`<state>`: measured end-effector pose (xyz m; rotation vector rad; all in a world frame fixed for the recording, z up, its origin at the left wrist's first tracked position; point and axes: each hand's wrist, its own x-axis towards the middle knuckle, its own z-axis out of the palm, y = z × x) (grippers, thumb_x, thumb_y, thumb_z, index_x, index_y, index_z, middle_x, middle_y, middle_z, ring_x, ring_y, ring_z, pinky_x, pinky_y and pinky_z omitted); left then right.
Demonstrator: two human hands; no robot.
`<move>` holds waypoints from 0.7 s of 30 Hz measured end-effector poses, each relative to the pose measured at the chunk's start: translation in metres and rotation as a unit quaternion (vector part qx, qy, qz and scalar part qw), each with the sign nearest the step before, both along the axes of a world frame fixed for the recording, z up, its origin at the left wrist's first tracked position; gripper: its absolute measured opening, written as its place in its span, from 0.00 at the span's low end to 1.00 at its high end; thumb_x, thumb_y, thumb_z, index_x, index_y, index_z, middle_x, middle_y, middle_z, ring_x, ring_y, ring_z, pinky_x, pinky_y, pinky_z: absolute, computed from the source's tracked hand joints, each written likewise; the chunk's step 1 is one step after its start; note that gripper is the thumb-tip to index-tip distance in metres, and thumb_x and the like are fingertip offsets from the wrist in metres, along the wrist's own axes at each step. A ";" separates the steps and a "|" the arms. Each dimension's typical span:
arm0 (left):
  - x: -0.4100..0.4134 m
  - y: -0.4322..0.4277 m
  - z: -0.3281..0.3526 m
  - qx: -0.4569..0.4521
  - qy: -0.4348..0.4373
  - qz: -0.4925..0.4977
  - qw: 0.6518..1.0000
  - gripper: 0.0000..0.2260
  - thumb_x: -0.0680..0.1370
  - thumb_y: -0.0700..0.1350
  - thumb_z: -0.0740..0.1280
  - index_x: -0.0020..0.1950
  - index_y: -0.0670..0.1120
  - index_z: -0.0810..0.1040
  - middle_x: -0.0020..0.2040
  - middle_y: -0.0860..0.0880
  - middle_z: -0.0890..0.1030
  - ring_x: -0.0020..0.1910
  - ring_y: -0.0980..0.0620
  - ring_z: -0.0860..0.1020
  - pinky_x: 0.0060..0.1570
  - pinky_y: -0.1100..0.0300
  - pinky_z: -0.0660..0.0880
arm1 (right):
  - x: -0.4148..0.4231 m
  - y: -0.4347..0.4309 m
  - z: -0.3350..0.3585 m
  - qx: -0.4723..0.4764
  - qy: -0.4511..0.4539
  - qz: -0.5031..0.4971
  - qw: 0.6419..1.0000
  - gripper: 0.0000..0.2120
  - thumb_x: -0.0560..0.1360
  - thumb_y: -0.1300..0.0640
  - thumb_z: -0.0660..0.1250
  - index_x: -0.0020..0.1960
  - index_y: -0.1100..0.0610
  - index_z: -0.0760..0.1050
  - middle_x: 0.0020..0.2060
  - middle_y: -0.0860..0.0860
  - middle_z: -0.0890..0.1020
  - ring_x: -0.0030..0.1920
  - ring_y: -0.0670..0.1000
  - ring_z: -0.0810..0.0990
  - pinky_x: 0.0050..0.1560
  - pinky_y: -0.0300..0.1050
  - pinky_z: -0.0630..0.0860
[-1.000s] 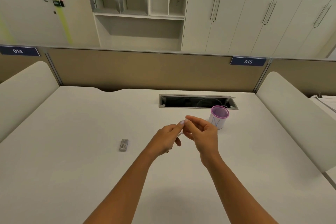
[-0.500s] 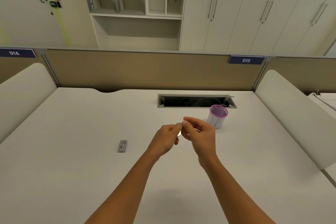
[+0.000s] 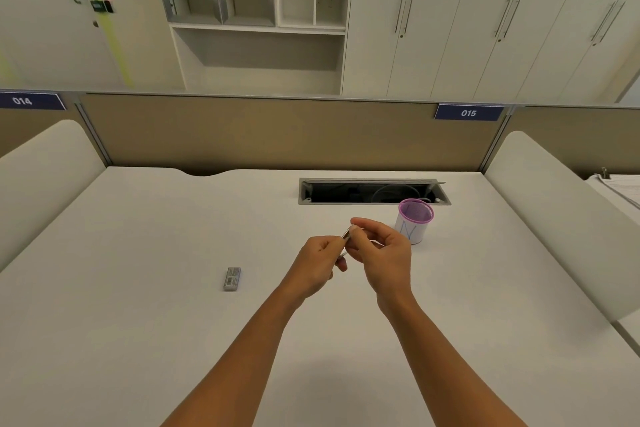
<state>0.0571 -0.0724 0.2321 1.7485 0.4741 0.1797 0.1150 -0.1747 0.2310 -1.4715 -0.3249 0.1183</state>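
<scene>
**Above the desk, two hands on one slim silver rod**

Over the middle of the white desk (image 3: 138, 322), both hands met in the air, clear of the surface. The left hand (image 3: 317, 265) was curled, its fingertips closed on the lower part of a slim silver rod (image 3: 346, 235). The right hand (image 3: 382, 253) pinched the rod's upper end between thumb and forefinger, with its other fingers bent loosely beneath. The rod stood tilted, its top leaning toward the right hand. Most of its length was hidden by the fingers, so it was not possible to tell exactly what it was.

Just beyond the right hand, a white pen cup (image 3: 412, 225) with a purple mesh rim stood upright on the desk, a blue scribble on its side. It was near the hand, but whether the two touched could not be told. Behind the cup, an open cable hatch (image 3: 374, 191) was set into the desk, with dark wiring inside it.

To the left of the hands, well apart from them, a small grey box (image 3: 232, 278) lay flat on the surface.

A tan partition (image 3: 277, 135) closed off the far edge of the desk, carrying blue labels that read 014 (image 3: 22, 100) and 015 (image 3: 468, 113). Cream cabinets (image 3: 485, 10) stood behind it.
</scene>
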 end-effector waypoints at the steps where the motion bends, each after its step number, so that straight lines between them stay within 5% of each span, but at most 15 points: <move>1: 0.000 0.000 0.000 0.000 0.001 -0.006 1.000 0.18 0.82 0.52 0.55 0.39 0.46 0.77 0.35 0.47 0.79 0.27 0.56 0.68 0.25 0.69 0.65 | 0.001 0.000 0.000 0.001 0.003 -0.001 1.000 0.07 0.75 0.61 0.70 0.48 0.49 0.83 0.37 0.43 0.86 0.41 0.46 0.86 0.37 0.34 0.80; 15: -0.010 0.003 0.004 -0.024 -0.028 -0.128 0.991 0.16 0.83 0.54 0.50 0.62 0.53 0.74 0.53 0.48 0.81 0.31 0.59 0.75 0.35 0.65 0.74 | 0.011 -0.004 0.002 0.030 0.073 -0.020 0.997 0.06 0.74 0.61 0.70 0.47 0.51 0.83 0.42 0.53 0.85 0.38 0.49 0.86 0.35 0.35 0.80; 21: -0.015 0.002 0.006 -0.004 -0.049 -0.149 0.988 0.20 0.83 0.51 0.53 0.75 0.54 0.60 0.55 0.52 0.78 0.36 0.57 0.76 0.40 0.66 0.75 | 0.014 -0.001 0.007 0.038 0.068 -0.035 0.996 0.05 0.75 0.60 0.70 0.48 0.51 0.82 0.43 0.52 0.85 0.39 0.47 0.86 0.35 0.35 0.80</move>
